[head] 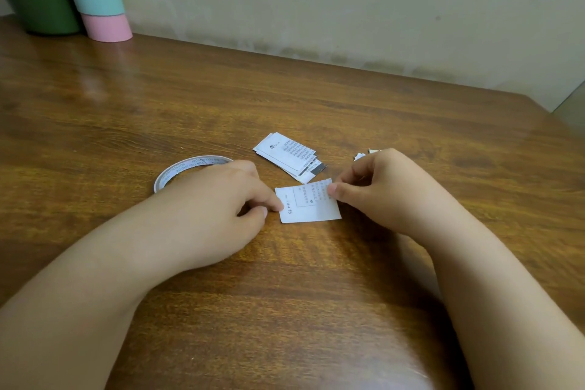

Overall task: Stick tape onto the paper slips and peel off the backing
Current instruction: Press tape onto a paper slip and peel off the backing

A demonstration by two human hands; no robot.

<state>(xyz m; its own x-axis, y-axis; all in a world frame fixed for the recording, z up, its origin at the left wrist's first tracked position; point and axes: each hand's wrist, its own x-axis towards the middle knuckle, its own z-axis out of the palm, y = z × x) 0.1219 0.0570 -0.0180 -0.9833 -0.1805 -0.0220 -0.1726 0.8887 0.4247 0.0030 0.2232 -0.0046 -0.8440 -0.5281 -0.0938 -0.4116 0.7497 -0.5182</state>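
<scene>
The left hand (218, 209) is pressing the paper slip (308, 203) with straight fingers while the right hand (376, 187) is pinching its far edge, so a hard pull could be tearing it.

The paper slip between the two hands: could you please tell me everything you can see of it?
The paper slip is a small white rectangle printed with a boxed block of small text and "15". It looks like thin paper and lies slightly askew on the wooden table. The left hand touches its left edge with a fingertip; the right hand pinches its upper right corner. Whether tape is on it cannot be told.
</scene>
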